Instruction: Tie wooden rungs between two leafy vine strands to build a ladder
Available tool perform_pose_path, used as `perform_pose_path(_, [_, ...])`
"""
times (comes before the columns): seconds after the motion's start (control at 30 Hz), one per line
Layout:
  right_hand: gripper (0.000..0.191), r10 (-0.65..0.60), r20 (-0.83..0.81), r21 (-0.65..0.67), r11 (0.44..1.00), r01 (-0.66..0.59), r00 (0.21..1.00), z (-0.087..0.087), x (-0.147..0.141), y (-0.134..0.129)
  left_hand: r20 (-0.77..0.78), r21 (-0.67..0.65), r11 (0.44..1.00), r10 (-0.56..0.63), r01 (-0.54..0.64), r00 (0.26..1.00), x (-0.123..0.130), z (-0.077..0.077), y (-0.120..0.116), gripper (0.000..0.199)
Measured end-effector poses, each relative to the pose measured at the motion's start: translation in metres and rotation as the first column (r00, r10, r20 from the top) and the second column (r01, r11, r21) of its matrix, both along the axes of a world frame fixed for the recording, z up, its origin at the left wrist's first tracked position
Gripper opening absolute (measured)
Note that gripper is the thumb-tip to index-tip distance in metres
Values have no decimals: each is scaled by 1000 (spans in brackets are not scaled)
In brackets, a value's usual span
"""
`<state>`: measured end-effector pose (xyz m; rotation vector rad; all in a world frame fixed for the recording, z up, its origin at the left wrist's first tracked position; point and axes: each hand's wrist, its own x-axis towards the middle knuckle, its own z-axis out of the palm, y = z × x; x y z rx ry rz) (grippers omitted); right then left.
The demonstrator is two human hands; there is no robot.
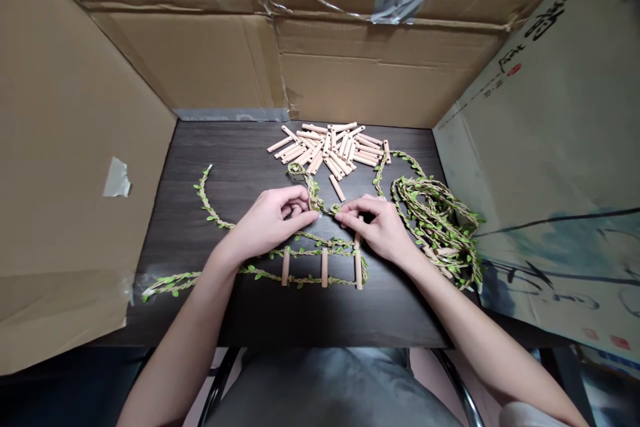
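A leafy cord (313,192) runs between my two hands above the dark table. My left hand (277,217) pinches it, thumb against fingers. My right hand (377,223) grips a curled part of the same cord, just to the right. Below them lies a ladder-like piece of leafy cord with wooden rungs (325,267) across it. Another rung (359,270) sits at its right end, partly under a second peg near my right hand. A loose wooden peg (337,187) lies just beyond my fingers.
A pile of drilled wooden pegs (333,147) lies at the back of the table (225,147). At the right is a big coil of leafy cord (435,213). Cardboard walls (190,60) stand at the left and back, and a printed panel (560,133) at the right.
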<state>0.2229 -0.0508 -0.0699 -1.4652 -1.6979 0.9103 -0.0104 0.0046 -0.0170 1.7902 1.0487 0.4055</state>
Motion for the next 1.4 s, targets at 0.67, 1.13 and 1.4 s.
perform_pose_path(0.67, [10,-2,40,20,1000,1,999,-4,1,-1,-47,386,921,69,-46,997,26,-31,-13,15])
perform_pose_path(1.13, [15,-10,83,63,998,5,997,-4,0,-2,11,461,875,161,-147,987,37,-37,-23,10])
perform_pose_path(1.4, [13,-17,97,82,997,9,995,-5,0,-2,51,476,866,147,-153,988,39,-39,-25,15])
